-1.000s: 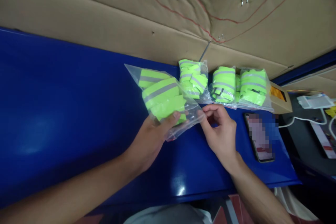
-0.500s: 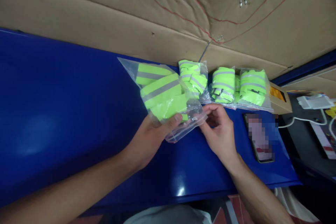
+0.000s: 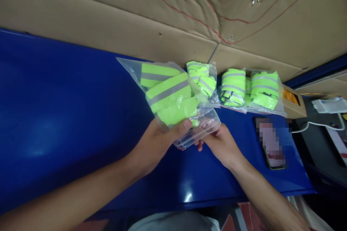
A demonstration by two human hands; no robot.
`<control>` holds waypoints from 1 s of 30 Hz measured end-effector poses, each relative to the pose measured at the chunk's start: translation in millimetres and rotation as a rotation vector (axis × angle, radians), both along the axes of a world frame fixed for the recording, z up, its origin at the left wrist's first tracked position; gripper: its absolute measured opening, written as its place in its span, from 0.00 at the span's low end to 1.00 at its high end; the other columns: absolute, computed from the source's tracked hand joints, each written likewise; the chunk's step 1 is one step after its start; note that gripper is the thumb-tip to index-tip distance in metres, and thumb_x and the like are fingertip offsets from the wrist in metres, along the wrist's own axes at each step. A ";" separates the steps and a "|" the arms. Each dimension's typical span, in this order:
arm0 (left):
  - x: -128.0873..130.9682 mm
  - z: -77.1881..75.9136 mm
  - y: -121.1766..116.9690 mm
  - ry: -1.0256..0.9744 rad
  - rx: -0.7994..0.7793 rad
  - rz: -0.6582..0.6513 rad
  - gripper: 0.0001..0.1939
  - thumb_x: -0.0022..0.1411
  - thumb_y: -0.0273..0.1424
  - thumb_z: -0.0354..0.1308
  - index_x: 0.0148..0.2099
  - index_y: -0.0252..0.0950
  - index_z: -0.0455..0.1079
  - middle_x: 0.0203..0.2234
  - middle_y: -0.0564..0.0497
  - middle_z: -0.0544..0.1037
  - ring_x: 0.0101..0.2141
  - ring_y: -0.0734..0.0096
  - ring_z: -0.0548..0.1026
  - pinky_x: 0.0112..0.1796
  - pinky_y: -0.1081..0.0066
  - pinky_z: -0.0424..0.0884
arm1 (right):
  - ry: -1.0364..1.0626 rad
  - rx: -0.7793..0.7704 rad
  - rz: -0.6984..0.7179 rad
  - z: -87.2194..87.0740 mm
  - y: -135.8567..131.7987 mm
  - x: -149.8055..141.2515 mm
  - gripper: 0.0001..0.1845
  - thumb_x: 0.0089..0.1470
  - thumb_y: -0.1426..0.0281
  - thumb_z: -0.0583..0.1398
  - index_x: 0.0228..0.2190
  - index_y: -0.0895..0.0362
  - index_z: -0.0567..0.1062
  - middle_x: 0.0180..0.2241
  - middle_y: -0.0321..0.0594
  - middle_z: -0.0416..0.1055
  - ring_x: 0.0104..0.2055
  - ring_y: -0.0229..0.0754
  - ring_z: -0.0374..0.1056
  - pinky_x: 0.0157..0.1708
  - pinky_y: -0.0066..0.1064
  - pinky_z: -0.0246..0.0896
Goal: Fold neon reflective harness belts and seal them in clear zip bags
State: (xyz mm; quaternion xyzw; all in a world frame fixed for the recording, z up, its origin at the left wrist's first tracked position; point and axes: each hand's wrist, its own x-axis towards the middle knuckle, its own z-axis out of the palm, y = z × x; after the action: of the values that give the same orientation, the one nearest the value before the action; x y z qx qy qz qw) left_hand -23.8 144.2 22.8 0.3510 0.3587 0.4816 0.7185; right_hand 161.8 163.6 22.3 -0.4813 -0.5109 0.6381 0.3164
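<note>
My left hand grips a clear zip-lock bag, its thumb on the front and its other fingers hidden behind. Neon yellow-green reflective strips with grey bands lie folded inside the bag. At the bag's zip end, my right hand is closed on the lower right corner, with some fingertips showing under the edge. The bag is held tilted above the blue table. Beyond it stand similar filled bags, one bag just behind and another bag farther right.
One more filled bag leans near a cardboard box with an orange window. A phone lies on the table's right part. Brown paper covers the wall behind. A white cable runs off to the right.
My right hand has moved down and left, its fingers now partly behind the bag's zip end. My left hand keeps its hold on the bag.
</note>
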 end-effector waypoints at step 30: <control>-1.5 -1.3 -0.4 -0.030 0.022 -0.166 0.27 0.67 0.51 0.59 0.50 0.30 0.74 0.21 0.50 0.75 0.20 0.64 0.77 0.22 0.69 0.74 | 0.234 -0.288 0.130 -6.3 -18.1 -20.8 0.15 0.51 0.59 0.72 0.30 0.58 0.79 0.29 0.37 0.75 0.26 0.34 0.69 0.19 0.23 0.67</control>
State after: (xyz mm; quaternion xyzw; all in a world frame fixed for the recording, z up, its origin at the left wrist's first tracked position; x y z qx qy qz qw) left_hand -25.4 143.8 21.5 0.3800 0.3122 0.4295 0.7574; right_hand 141.0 145.5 16.0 -0.4102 -0.4039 0.7754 0.2597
